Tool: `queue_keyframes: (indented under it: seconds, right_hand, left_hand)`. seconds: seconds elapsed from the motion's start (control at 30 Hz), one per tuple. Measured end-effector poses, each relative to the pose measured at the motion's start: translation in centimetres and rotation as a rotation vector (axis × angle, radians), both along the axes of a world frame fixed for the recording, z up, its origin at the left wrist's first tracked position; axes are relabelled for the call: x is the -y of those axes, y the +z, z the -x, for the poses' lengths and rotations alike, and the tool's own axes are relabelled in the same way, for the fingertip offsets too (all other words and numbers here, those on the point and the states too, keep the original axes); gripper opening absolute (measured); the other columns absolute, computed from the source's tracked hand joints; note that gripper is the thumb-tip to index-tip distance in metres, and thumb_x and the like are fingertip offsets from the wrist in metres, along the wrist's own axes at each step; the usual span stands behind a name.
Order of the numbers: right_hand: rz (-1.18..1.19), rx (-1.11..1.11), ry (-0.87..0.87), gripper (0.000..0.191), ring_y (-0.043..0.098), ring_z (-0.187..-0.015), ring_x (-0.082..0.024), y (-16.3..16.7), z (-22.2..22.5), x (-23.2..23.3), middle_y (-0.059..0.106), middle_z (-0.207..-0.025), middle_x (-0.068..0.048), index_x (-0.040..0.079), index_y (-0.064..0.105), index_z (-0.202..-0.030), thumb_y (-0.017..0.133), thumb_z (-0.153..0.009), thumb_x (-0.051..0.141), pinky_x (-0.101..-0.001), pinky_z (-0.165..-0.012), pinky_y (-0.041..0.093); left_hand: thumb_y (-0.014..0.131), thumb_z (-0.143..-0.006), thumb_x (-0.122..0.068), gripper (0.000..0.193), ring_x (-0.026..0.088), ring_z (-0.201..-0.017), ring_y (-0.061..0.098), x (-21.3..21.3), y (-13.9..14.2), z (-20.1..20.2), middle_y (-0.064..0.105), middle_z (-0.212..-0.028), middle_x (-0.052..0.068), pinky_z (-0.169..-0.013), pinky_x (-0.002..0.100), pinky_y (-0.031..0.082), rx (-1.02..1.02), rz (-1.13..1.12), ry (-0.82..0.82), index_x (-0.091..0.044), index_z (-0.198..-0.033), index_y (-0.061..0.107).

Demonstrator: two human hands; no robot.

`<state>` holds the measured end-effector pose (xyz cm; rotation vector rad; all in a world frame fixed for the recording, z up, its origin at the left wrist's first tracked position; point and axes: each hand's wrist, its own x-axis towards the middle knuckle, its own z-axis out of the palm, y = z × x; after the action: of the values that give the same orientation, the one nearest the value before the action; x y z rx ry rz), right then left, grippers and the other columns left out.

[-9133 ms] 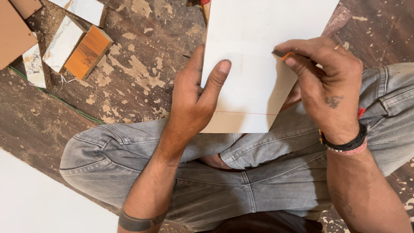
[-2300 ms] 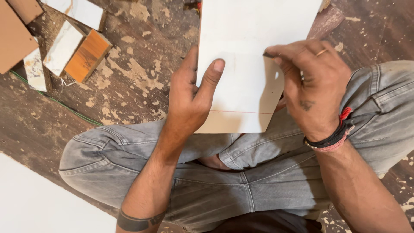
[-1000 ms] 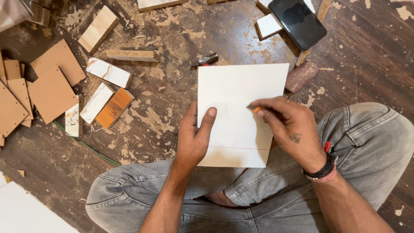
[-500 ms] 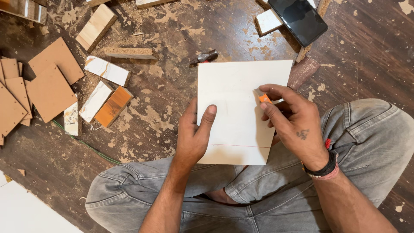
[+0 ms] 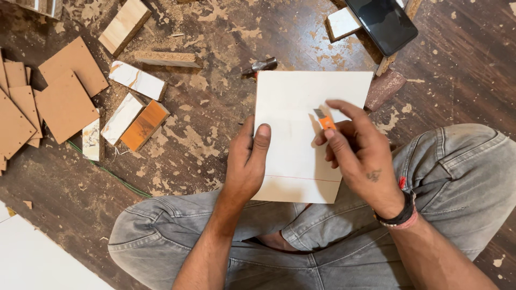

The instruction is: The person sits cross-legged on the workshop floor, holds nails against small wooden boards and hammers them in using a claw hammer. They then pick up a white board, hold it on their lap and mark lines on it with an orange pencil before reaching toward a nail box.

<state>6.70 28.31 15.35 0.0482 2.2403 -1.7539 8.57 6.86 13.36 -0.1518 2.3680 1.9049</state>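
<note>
A white rectangular board lies on the floor, its near edge resting over my crossed legs in grey jeans. A thin red line runs across it close to the near edge. My left hand grips the board's left edge, thumb pressed on top. My right hand hovers over the board's right half, fingers closed on a small orange utility knife with a short grey blade pointing away from me.
A black phone rests on wood blocks at the top right. A small hammer head pokes out behind the board. Brown hardboard pieces and laminate offcuts lie left. A white sheet fills the bottom-left corner. Sawdust covers the floor.
My head has lifted back since the oldest frames, showing more floor. My right hand drew back toward me and raised the orange knife off the board. My left hand stayed.
</note>
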Motion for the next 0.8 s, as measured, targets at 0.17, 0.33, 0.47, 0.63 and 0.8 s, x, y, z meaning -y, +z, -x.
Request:
queue_keyframes:
  seconds: [0.17,0.33,0.47,0.63,0.8]
  right_hand:
    - [0.033,-0.097,0.104,0.049,0.069,-0.076,-0.009,1.1,0.1,0.4,0.073,-0.101,-0.008,0.004,0.045,-0.148,0.054,-0.1,0.002,-0.025,-0.065,0.059]
    - [-0.137,-0.154,0.037,0.045,0.067,-0.058,-0.009,1.8,0.0,1.0,0.078,-0.092,-0.007,0.005,0.054,-0.143,0.059,-0.098,0.003,-0.0252,-0.051,0.056]
    - [-0.184,-0.245,0.003,0.04,0.068,-0.059,-0.009,2.1,0.0,1.4,0.078,-0.093,-0.007,0.003,0.058,-0.139,0.062,-0.099,0.003,-0.0246,-0.051,0.055]
    - [-0.323,-0.369,0.016,0.037,0.071,-0.065,-0.01,2.7,0.3,1.5,0.078,-0.094,-0.008,0.002,0.063,-0.136,0.065,-0.099,0.004,-0.0263,-0.056,0.056]
    - [-0.428,-0.361,0.068,0.037,0.068,-0.056,-0.014,3.5,0.1,0.9,0.078,-0.094,-0.012,0.005,0.067,-0.133,0.068,-0.096,0.007,-0.0299,-0.051,0.052]
  left_hand:
    - [0.042,-0.111,-0.048,0.054,0.016,-0.083,0.065,-0.2,0.7,0.1,0.069,-0.09,0.011,-0.072,0.033,0.053,0.006,-0.014,0.002,0.001,-0.121,0.062]
    - [0.043,-0.11,-0.047,0.053,0.016,-0.083,0.068,-0.3,1.5,0.3,0.072,-0.091,0.011,-0.072,0.034,0.055,-0.02,0.006,-0.002,0.0,-0.126,0.06]
    - [0.043,-0.108,-0.045,0.048,0.018,-0.074,0.069,-0.5,1.7,0.6,0.072,-0.082,0.012,-0.067,0.035,0.054,0.065,0.051,-0.008,-0.002,-0.121,0.061]
    - [0.042,-0.108,-0.043,0.046,0.019,-0.071,0.07,-0.5,1.6,0.7,0.072,-0.08,0.012,-0.065,0.036,0.054,0.073,0.068,-0.015,-0.003,-0.119,0.062]
    - [0.045,-0.111,-0.043,0.045,0.019,-0.078,0.07,-0.3,1.2,0.5,0.072,-0.087,0.012,-0.07,0.036,0.055,-0.008,0.063,-0.034,-0.002,-0.117,0.063]
